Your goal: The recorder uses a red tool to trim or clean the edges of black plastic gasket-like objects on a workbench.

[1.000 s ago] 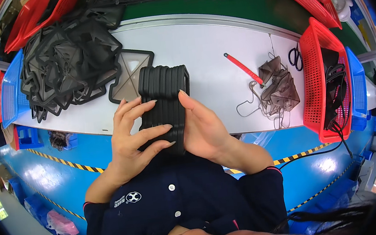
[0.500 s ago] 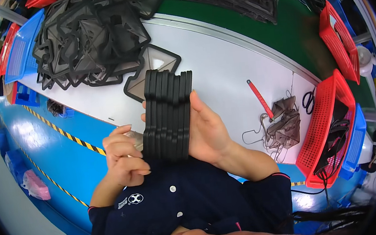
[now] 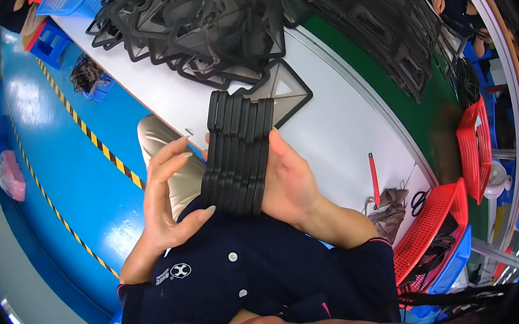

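Observation:
A stack of black-edged frames (image 3: 236, 155), pressed together edge-up, is held in front of my chest. My right hand (image 3: 290, 184) grips it, the thumb along its right side and fingertips showing at the far left edge. To the left of the stack, my left hand (image 3: 165, 200) is open, fingers and thumb apart, the thumb tip close to the stack's lower left; whether it touches is unclear. Just beyond the stack lies one flat black-edged frame with grey mesh (image 3: 288, 89), partly covered by the stack.
A heap of similar mesh frames (image 3: 195, 33) covers the far table, with more piled on a green surface (image 3: 328, 34). At right are a thin red tool (image 3: 374, 175), crumpled grey mesh scraps (image 3: 389, 218), black scissors (image 3: 418, 203) and a red basket (image 3: 433, 223). Another person's hand (image 3: 438, 2) shows far right.
The view has turned, so the table appears shifted. My left hand's curled fingers have spread open beside the stack. My right hand keeps its hold on the stack.

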The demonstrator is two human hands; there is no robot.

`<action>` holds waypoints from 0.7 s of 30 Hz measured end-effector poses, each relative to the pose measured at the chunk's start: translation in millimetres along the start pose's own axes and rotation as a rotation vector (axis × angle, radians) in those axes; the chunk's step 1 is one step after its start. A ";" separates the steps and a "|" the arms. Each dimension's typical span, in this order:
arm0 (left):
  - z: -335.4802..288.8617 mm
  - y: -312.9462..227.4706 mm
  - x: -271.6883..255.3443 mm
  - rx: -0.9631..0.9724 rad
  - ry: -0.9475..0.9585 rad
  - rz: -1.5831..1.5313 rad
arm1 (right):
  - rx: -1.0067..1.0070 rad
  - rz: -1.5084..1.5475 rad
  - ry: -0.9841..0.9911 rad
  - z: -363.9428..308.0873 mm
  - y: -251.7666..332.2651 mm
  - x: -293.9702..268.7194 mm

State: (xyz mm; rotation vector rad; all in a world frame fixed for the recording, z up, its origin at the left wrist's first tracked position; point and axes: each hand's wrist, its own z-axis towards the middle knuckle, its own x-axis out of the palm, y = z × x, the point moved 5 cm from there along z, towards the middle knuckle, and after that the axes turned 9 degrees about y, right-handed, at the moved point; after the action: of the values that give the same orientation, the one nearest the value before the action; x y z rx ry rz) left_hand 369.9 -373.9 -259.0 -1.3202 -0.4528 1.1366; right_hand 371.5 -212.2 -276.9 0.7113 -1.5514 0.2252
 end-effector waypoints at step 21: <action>30.9 53.9 -107.5 -0.013 -0.303 -0.150 | 0.043 0.025 0.122 33.5 -21.9 11.4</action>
State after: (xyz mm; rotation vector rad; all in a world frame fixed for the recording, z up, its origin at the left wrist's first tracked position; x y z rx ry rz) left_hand 277.3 -456.4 -265.2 -1.1080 -0.7695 1.2124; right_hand 356.4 -251.0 -276.4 0.6996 -1.4434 0.3157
